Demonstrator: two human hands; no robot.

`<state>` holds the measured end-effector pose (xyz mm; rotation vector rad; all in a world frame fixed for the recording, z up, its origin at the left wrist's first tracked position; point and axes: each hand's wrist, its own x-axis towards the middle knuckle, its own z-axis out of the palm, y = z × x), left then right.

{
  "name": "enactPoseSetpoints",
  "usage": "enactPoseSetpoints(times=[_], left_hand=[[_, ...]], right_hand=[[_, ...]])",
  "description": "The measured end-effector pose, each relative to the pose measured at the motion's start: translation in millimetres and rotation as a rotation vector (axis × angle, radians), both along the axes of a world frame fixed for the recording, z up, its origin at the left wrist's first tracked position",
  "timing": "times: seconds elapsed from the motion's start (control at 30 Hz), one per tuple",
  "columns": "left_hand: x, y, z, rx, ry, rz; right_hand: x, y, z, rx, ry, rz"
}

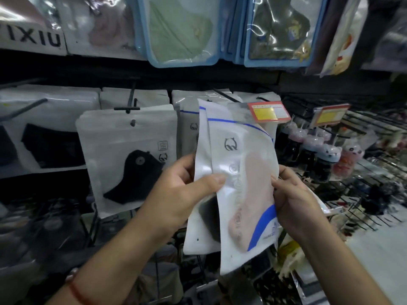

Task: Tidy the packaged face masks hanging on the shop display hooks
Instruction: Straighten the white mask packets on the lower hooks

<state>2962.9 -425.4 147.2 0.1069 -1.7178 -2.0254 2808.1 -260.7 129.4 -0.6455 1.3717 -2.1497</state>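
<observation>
I hold two white mask packets upright in front of the display. The front packet (244,186) shows a pink mask and a blue curved stripe. The packet behind it (199,227) shows a dark mask. My left hand (180,192) grips both from the left, thumb across the front packet. At the front packet's right edge my right hand (295,201) pinches it. A packet with a black mask (130,159) hangs on a black hook (128,106) to the left. More white packets (187,119) hang behind the held ones.
Blue-edged packets with a green mask (180,31) and a dark cartoon mask (279,31) hang on the row above. Red and yellow price tags (268,112) stick out on hooks at the right, over small pink and blue goods (315,142). Dark packets fill the lower left.
</observation>
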Motion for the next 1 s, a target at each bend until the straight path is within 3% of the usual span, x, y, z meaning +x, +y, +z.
enactPoseSetpoints(times=[0.37, 0.47, 0.53, 0.63, 0.87, 0.93, 1.0], left_hand=[[-18, 33, -20, -0.071, -0.178, 0.138], [-24, 44, -24, -0.085, -0.197, 0.14], [-30, 55, -26, -0.089, -0.207, 0.126], [-44, 75, -25, -0.087, -0.229, 0.114], [-82, 107, -9, 0.051, -0.233, 0.068], [-95, 108, 8, -0.11, -0.205, 0.146], [-109, 105, 25, -0.482, -0.238, 0.231]], right_hand=[[-6, 38, -16, 0.227, 0.101, -0.189], [-15, 54, -11, 0.237, 0.21, -0.271], [-24, 68, 0, 0.294, 0.394, -0.295], [-42, 90, 25, 0.416, 0.668, -0.259], [-95, 140, 51, 0.396, 0.651, -0.113], [-109, 152, 51, 0.392, 0.623, -0.062], [-121, 161, 51, 0.393, 0.632, -0.021]])
